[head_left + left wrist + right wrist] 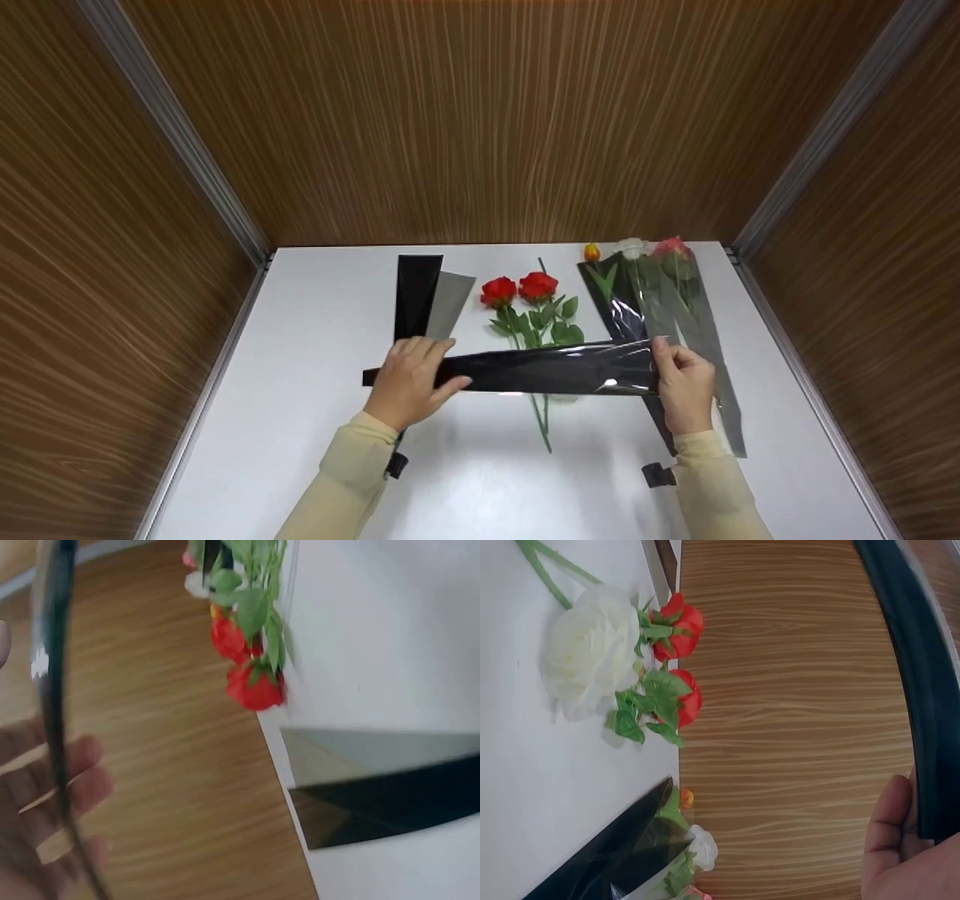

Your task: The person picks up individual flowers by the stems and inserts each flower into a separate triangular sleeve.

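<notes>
Gleaming black tapered sleeve, right fingers pinching its end, left fingers outstretched.

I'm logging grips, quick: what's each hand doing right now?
Left hand: open, resting on the black wrapper.
Right hand: closed, pinching one end of the black wrapper.

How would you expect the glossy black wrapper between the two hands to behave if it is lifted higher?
The black wrapper is probably light, since it looks thin edge-on in the left wrist view. It seems likely to flex, as it curves in both wrist views. Its shiny highlights suggest a smooth, possibly slippery surface.
</notes>
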### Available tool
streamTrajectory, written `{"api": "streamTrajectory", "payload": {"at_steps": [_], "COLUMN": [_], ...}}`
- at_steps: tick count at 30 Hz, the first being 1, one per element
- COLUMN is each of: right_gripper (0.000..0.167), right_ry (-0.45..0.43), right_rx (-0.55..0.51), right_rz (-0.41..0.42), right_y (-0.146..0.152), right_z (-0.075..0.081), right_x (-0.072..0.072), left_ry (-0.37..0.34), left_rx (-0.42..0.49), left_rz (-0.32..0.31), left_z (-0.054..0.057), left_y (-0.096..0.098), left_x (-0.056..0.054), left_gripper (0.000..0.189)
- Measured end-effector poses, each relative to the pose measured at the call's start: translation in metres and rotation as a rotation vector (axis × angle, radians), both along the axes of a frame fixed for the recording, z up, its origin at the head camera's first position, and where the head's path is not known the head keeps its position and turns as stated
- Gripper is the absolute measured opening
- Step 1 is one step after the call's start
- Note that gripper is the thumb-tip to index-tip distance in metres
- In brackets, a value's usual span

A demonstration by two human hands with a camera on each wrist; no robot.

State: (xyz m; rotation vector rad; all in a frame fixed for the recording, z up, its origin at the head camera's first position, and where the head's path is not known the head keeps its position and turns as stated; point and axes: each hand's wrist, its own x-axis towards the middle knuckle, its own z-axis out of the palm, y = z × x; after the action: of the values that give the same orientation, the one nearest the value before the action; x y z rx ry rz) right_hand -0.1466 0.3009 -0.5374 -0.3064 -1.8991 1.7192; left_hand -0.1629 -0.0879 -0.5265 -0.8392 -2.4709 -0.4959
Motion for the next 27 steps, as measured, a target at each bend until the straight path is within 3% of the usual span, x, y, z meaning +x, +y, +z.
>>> {"api": "streamTrajectory", "payload": {"at_steps": [5,11,14,20,23,27], "right_gripper": [0.044,0.046,0.044,0.039,0.034,0.025], "right_ry": [-0.02,-0.051,-0.052,-0.017,0.006,0.013], "right_rx": [0.018,-0.021,-0.127,-0.377,-0.389,-0.353], "right_rz": [0.01,0.047,0.131,0.379,0.478,0.505], "right_y": [-0.007,-0.012,-0.013,-0.008,-0.004,-0.002], "right_z": [0.0,0.002,0.003,0.003,0.001,0.001], "right_x": [0.001,0.003,0.005,0.008,0.009,0.011], "left_ry": [0.021,0.052,0.066,0.042,0.031,0.017], "left_rx": [-0.029,-0.028,-0.022,0.0,0.012,0.025], "left_rz": [-0.014,-0.032,-0.049,-0.072,-0.076,-0.084], "left_z": [-0.006,-0.014,-0.017,-0.018,-0.019,-0.02], "left_y": [0.026,0.038,0.036,0.027,0.023,0.018], "left_x": [0.0,-0.002,-0.002,-0.001,-0.001,0.0], "left_gripper": [0.063,0.048,0.042,0.039,0.038,0.039]}}
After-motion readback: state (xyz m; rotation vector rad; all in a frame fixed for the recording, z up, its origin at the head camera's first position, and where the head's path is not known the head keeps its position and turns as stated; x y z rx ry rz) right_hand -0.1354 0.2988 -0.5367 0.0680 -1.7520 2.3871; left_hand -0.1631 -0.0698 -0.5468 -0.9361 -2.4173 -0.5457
